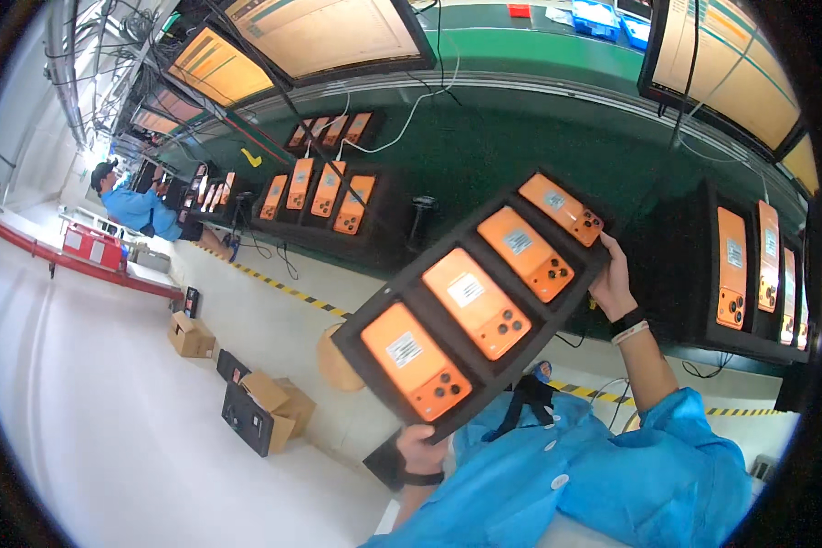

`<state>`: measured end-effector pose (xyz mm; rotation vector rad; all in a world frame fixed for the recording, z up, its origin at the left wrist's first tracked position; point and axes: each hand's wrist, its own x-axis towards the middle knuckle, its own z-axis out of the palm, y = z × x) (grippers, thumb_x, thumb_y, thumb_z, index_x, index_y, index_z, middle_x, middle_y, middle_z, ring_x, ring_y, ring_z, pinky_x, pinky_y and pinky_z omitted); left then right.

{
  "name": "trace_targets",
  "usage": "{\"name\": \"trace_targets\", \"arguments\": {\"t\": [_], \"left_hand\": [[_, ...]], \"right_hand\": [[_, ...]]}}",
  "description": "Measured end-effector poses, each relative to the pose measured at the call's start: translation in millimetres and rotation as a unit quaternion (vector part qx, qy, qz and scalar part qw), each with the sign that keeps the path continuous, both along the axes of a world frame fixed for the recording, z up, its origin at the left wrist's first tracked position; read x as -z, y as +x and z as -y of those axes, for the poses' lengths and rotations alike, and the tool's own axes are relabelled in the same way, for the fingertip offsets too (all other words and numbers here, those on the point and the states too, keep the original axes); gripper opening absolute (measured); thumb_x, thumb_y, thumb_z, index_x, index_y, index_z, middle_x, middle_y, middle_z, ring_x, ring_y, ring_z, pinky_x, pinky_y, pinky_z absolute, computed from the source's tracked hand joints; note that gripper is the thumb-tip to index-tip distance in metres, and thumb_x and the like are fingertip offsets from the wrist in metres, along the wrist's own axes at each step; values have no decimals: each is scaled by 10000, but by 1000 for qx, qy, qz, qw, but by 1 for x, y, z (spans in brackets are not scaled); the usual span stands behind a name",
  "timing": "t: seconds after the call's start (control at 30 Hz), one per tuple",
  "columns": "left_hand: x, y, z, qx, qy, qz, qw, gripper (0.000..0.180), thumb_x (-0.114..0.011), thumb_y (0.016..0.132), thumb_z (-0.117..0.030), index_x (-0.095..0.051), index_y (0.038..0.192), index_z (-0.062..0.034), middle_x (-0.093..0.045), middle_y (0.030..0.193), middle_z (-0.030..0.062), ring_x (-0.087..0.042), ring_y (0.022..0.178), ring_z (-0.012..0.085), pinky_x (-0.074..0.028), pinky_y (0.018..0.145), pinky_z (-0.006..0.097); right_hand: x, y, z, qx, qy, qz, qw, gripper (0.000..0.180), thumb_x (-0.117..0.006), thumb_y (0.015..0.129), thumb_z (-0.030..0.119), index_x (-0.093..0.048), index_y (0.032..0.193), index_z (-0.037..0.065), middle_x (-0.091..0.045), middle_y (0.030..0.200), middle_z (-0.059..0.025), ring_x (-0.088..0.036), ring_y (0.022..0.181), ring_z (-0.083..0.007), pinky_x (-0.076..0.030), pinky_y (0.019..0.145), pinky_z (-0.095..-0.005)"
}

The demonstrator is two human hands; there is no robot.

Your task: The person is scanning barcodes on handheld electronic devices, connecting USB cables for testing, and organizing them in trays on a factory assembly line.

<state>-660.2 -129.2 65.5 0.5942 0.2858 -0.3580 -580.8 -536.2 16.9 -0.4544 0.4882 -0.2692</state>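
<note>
Both my hands hold a black foam tray [455, 340] tilted in front of me, lifted off the bench. Orange smartphones lie back side up in its slots, each with a white label and a camera cluster; one is the nearest phone [426, 376]. My left hand [420, 449] grips the near lower corner, fingers partly hidden under the tray. At the far right end, my right hand [615, 279] is closed on the edge, its fingertips beside the farthest phone [560, 208]. Dark bands circle both wrists.
On the dark green bench [493, 123], more orange phones [329, 189] stand in black trays at left, some with white cables. Another phone tray [749, 320] stands at right. Monitors [329, 36] line the back. Cardboard boxes [283, 406] sit on the floor; a co-worker [142, 208] is far left.
</note>
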Motion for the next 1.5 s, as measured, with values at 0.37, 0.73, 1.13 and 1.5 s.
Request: {"name": "trace_targets", "arguments": {"t": [0.37, 0.73, 1.13, 1.5], "left_hand": [[19, -10, -147, -110, 109, -2, 988, 874, -525, 497, -107, -462, 1359, 23, -541, 1336, 197, -539, 1178, 412, -450, 1025, 526], [9, 151, -344, -4, 148, 134, 980, 815, -577, 572, -208, -484, 1350, 17, -548, 1323, 200, -549, 1191, 370, -437, 1046, 457], [18, 338, -382, -58, 104, 153, 981, 691, -647, 864, -480, -451, 1410, -106, -450, 1458, 90, -425, 1316, 289, -319, 1106, 488], [62, 534, -310, -1, 55, 70, 996, 314, -526, 964, -161, -548, 1262, -65, -613, 1217, 69, -561, 1086, 212, -423, 932, 385]], "right_hand": [[-9, -57, -55, -40, 41, 121, 991, 633, -450, 956, 487, -488, 1361, 1, -541, 1365, -150, -526, 1231, -307, -404, 1056, -432], [-62, -60, -212, -230, -229, -17, 946, 643, -703, 773, 87, -444, 1350, -30, -592, 1259, -110, -590, 1127, -192, -479, 963, -334], [-35, 138, -370, -90, -192, -28, 977, 481, -607, 786, 60, -519, 1253, -16, -632, 1096, -103, -639, 949, -191, -519, 843, -317], [44, 304, -310, 2, -376, -147, 915, 613, -649, 879, 250, -424, 1348, -74, -541, 1184, -167, -511, 1161, -261, -388, 1001, -318]]}}
